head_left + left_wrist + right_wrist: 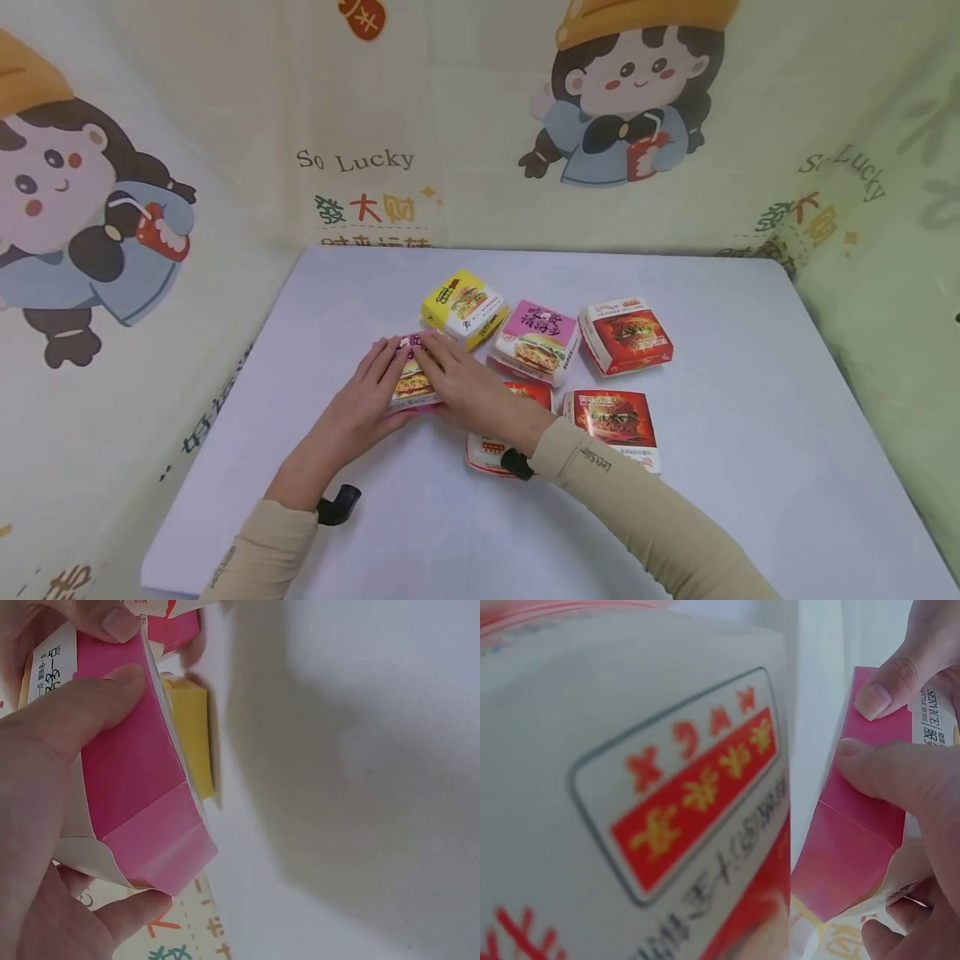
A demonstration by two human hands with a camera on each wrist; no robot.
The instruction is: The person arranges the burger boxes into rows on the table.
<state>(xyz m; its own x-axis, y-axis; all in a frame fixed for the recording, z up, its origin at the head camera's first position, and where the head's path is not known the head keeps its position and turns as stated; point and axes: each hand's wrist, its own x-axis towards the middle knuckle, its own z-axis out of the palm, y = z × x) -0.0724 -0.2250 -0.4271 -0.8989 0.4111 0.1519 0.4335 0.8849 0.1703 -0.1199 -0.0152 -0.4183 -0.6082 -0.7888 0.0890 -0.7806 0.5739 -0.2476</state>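
Viewed from the room, twelve o'clock being the table's far edge. A printed cloth (480, 200) hangs at twelve and along the flanks, presumably to screen the work area. Before it stands a white table (750, 417). Two beige sleeves enter, the left sleeve (262, 542) from seven o'clock, the right sleeve (645, 517) from five, converging on one item.

Left hand (360, 396) and right hand (472, 383) are both engaged: fingers lie over the top and thumbs bear on the near side, so each grasps the same pink-topped box (412, 385). That box sits at ten o'clock of the table's middle; whether its base touches the table I cannot tell. The opposed hold, in my judgement, keeps a light carton steady and its folds together.

Five other cartons are grouped around it, seemingly within easy reach. Taken from the held one: a yellow box (465, 308) at one o'clock; a second pink-topped carton (535, 342) between two and three; a far red box (626, 336) near three; a near red box (491, 450) at four, partly hidden by the right forearm; an outer red box (615, 421) between three and four.

Smallest items: a black wrist mount (339, 505) at the left cuff; the left thumb (120, 686) and right thumb (112, 626), pressed close together on the pink side wall (135, 765), evidently to share the pressure
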